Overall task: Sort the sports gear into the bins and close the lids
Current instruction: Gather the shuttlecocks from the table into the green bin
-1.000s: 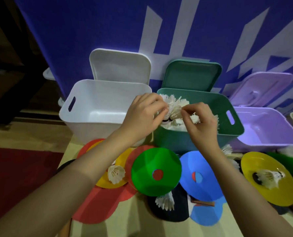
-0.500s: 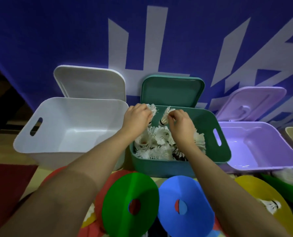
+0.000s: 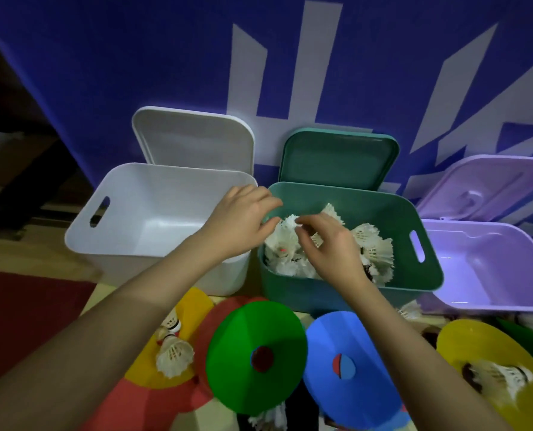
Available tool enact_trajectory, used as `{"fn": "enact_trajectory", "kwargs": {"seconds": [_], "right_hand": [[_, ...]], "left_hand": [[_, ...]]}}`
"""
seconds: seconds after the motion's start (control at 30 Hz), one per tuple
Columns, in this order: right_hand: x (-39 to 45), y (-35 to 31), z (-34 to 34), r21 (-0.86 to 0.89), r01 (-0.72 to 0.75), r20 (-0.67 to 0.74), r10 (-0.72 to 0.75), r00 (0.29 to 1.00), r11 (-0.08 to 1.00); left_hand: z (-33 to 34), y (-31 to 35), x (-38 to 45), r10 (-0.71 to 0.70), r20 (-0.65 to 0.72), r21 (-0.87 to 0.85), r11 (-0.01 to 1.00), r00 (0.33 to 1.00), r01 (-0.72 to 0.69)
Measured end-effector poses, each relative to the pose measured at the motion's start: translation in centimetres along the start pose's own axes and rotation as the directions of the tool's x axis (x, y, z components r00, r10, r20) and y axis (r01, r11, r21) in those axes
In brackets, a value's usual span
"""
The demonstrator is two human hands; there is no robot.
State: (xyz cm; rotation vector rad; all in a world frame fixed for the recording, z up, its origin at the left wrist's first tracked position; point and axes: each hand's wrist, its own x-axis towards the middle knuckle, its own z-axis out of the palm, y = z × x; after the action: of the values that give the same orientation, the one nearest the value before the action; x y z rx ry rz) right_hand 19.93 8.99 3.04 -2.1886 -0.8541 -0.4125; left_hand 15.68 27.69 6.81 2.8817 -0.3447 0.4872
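Observation:
The open green bin (image 3: 336,293) in the middle holds a pile of white shuttlecocks (image 3: 374,244). My left hand (image 3: 243,219) hovers over the bin's left rim with its fingers spread and nothing in it. Just above the pile, my right hand (image 3: 327,247) has loosely curled fingers, with their tips beside the feathers. The white bin (image 3: 153,213) on the left and the purple bin (image 3: 492,265) on the right look empty. Behind each bin its lid leans on the wall: white lid (image 3: 193,138), green lid (image 3: 336,157), purple lid (image 3: 489,188).
Flat disc cones lie in front of the bins: green cone (image 3: 255,346), blue cone (image 3: 352,368), red cone (image 3: 153,402), yellow cone (image 3: 507,346). Loose shuttlecocks rest at the left (image 3: 175,356) and on the right yellow cone (image 3: 501,374). A blue banner stands behind.
Both hands held shuttlecocks over the green bin; those now lie in the pile and the fingers have loosened. The view has shifted slightly.

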Motion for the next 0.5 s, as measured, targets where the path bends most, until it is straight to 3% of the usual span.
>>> {"fn": "enact_trajectory", "kwargs": {"seconds": [0.13,0.27,0.4,0.5], "right_hand": [[-3.1,-3.8,2.2,0.053,0.096,0.085,-0.1,0.991,0.994],[-7.3,-6.8,6.6,0.089,0.016,0.272,-0.04,0.962,0.996],[-10.2,-7.8,12.2,-0.004,-0.059,0.523,0.052,0.851,0.998],[-11.7,-8.9,15.3,-0.071,-0.109,0.598,0.129,0.791,0.992]], "left_hand": [[-1.4,-1.3,-4.9,-0.039,-0.003,-0.067,0.997,0.999,0.039],[-1.3,-3.2,-10.7,-0.104,-0.037,-0.096,0.99,0.994,0.1],[0.0,-5.4,-17.0,-0.16,-0.033,-0.108,0.982,0.987,0.155],[1.6,-7.0,-20.5,-0.216,0.078,-0.072,0.972,0.973,0.222]]}}
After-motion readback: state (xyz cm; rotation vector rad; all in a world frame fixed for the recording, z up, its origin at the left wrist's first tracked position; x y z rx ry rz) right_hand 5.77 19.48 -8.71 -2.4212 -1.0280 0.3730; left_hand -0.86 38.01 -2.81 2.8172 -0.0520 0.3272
